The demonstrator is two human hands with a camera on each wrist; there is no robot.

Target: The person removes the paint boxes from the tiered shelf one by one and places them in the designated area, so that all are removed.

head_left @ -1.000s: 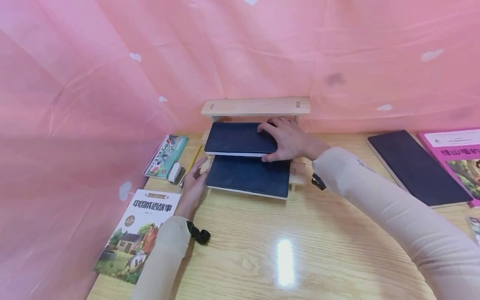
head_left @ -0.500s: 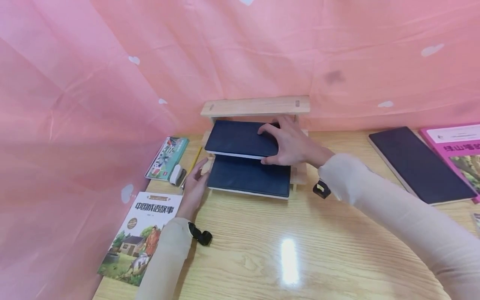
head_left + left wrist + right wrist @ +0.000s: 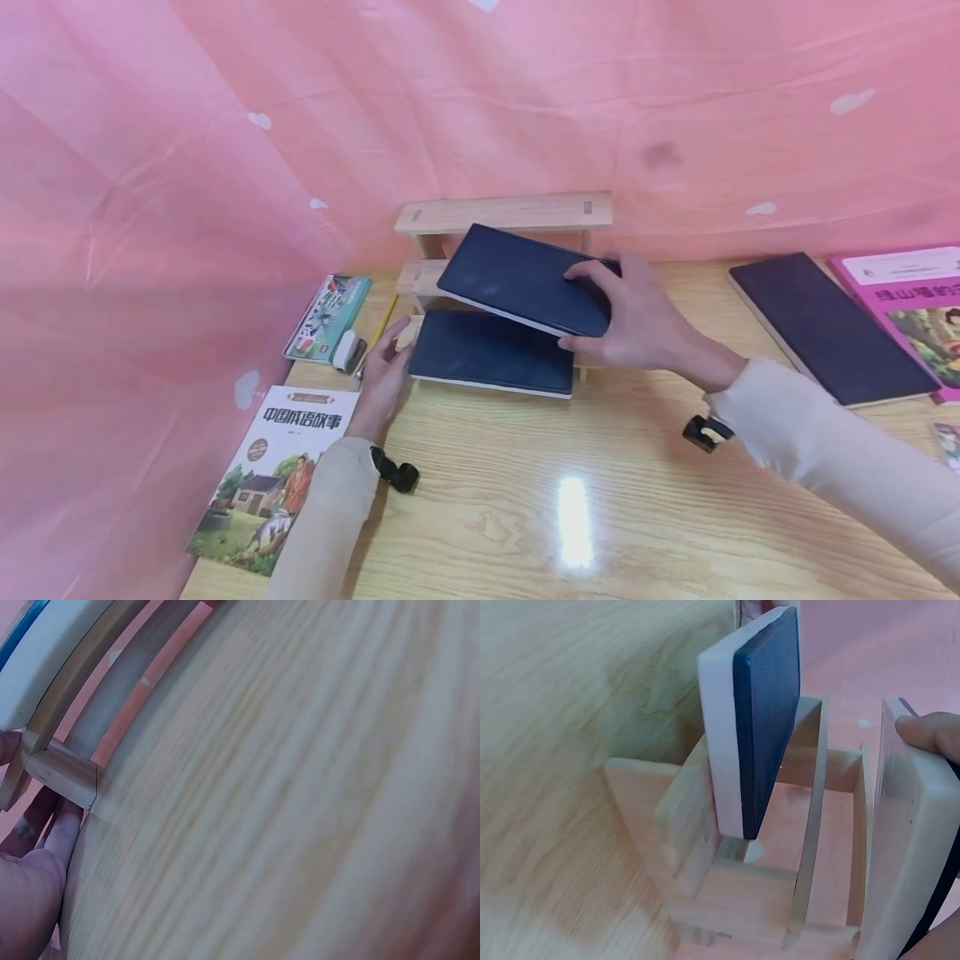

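My right hand [image 3: 645, 321] holds a dark navy notebook [image 3: 525, 275] by its right end, thumb at the near edge and fingers over the top. The notebook is tilted and raised in front of a stepped wooden rack [image 3: 502, 214]. In the right wrist view its pale side [image 3: 911, 802] faces the rack, apart from it. A second navy notebook [image 3: 487, 354] lies on the rack's lowest step. My left hand [image 3: 382, 387] grips the left end of that step; the left wrist view has fingers [image 3: 64, 829] below the wood, with the rest partly cut off.
On the left lie a teal booklet [image 3: 330, 317], a white-and-grey eraser-like item [image 3: 348, 352], a yellow pencil [image 3: 388, 315] and an illustrated book [image 3: 277, 475]. Another navy notebook [image 3: 832, 329] and a magenta book [image 3: 911, 292] lie right. A pink curtain [image 3: 525, 100] hangs behind.
My right hand has lifted the upper notebook off the rack's middle step, moving it right and toward me and turning it, which uncovers that step's left end. My left hand has stayed put.
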